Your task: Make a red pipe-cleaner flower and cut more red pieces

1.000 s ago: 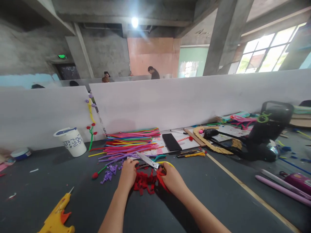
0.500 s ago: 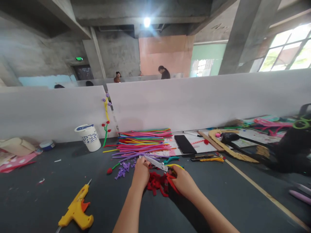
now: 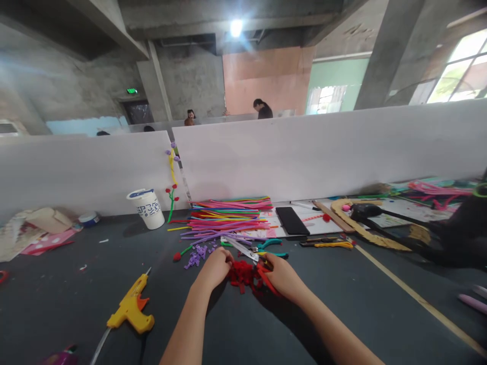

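Observation:
My right hand (image 3: 284, 276) is closed round the red handles of a pair of scissors (image 3: 243, 249), whose silver blades point away and to the left. My left hand (image 3: 217, 264) has its fingers pressed together left of the blades; whatever they hold is too small or hidden to name. Between and below both hands lies a heap of short red fuzzy pieces (image 3: 240, 275). Cut purple pieces (image 3: 195, 257) are scattered left of my left hand. Near them rests a green stem with a red fuzzy ball (image 3: 177, 257). Teal-handled pliers (image 3: 270, 243) lie just beyond the scissors.
Bundled coloured pipe cleaners (image 3: 228, 215) lie ahead, beside a black phone (image 3: 292, 221). A yellow glue gun (image 3: 131, 306) and a white cup (image 3: 150, 210) are at left. A yellow cutter (image 3: 333, 245) lies at right. White partition boards (image 3: 323, 157) stand behind; people are beyond.
My left hand has come down from the scissors' blade tips to beside the red heap. My right hand still holds the scissors. The view has shifted slightly.

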Demonstrator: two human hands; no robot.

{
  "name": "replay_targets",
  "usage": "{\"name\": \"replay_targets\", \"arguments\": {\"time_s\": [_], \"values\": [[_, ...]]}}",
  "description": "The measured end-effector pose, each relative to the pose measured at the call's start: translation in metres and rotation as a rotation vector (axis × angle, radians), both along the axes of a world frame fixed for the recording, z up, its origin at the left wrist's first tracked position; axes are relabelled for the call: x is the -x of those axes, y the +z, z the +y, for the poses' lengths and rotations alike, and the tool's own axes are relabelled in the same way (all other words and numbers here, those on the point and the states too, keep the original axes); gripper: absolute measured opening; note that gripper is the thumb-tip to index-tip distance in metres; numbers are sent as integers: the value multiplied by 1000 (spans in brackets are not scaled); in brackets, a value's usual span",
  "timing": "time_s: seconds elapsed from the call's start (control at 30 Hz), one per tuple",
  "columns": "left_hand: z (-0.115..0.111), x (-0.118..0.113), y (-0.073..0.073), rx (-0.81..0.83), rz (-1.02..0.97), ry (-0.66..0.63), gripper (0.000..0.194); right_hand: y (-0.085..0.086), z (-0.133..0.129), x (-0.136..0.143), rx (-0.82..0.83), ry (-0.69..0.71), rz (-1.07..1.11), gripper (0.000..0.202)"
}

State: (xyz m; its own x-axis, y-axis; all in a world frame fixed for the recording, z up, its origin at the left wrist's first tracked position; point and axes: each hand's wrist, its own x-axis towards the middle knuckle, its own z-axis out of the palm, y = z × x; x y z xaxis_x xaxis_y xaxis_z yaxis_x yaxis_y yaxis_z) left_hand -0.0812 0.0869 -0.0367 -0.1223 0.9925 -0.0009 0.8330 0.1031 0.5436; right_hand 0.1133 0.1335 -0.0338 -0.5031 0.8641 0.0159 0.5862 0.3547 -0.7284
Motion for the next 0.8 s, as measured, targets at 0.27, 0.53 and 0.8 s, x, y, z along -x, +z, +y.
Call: {"name": "replay_targets", "arguments": {"time_s": [0.27,0.53,0.8], "values": [[-36,-15,16,-48,-76,-6,22,7,-7,-8,1,11,-8,10],[-60,-12,21,-79,-67,186,18,26,-9,-36,-100,-136,-172,22],[-65,-29,12,-50,-8,202,17,24,-5,-49,-181,-22,-285,24]]}}
